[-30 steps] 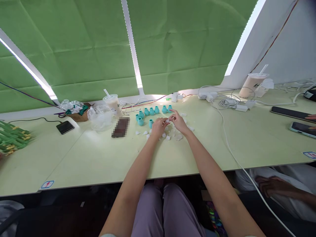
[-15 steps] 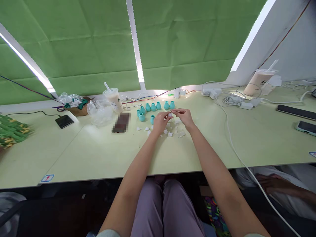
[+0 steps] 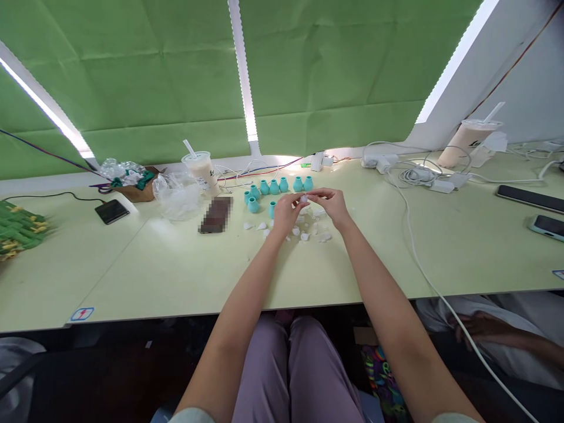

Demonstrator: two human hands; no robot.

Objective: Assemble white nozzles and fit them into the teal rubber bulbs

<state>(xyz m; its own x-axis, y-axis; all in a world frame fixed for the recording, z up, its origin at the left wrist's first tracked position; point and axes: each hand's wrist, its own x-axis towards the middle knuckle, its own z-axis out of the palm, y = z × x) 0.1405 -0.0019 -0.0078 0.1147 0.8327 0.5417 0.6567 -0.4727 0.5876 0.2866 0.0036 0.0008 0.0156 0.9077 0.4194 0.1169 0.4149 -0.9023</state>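
Between both sets of fingertips sits a small white piece (image 3: 304,199), partly covered, its exact kind too small to make out. My left hand (image 3: 287,214) is closed in a pinch on it from the left. From the right, my right hand (image 3: 332,205) has its thumb and fingers closed at the same piece. Several small teal vase-shaped pots (image 3: 274,187) stand upright in a loose arc behind and left of my hands; one teal pot (image 3: 272,209) is right beside my left hand. Below my hands lie several loose white bits (image 3: 305,237), and two pointed white pieces (image 3: 262,225) lie farther left.
Left of the pots are a dark blurred-out slab (image 3: 215,215), a plastic bag (image 3: 176,197), a drink cup (image 3: 203,173) and an open box (image 3: 137,191). A white cable (image 3: 414,261) runs over the table's right side from a power strip (image 3: 379,162). Another person's hand (image 3: 482,329) is at lower right.
The view has shifted slightly. My right hand's fingers have changed position a little at the white piece, which stays between both hands. The pots and loose bits stay where they were.
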